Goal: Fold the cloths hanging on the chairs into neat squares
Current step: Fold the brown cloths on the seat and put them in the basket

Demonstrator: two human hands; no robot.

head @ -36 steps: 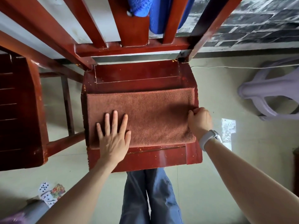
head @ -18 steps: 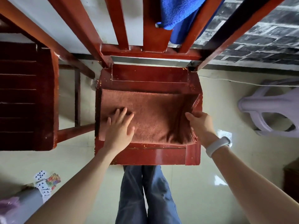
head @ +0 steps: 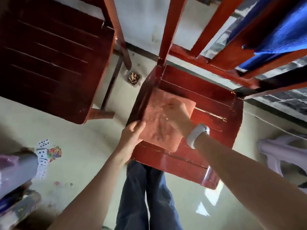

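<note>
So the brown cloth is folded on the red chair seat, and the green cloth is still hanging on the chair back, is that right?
Not quite. The cloth hanging on the chair back is blue, not green; the head view shows it at the upper right. The rest holds: the brown cloth lies folded on the red chair seat.

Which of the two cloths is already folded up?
The reddish-brown terry cloth on the red wooden chair seat, a compact square under both hands. The blue cloth hangs unfolded over the chair back.
</note>
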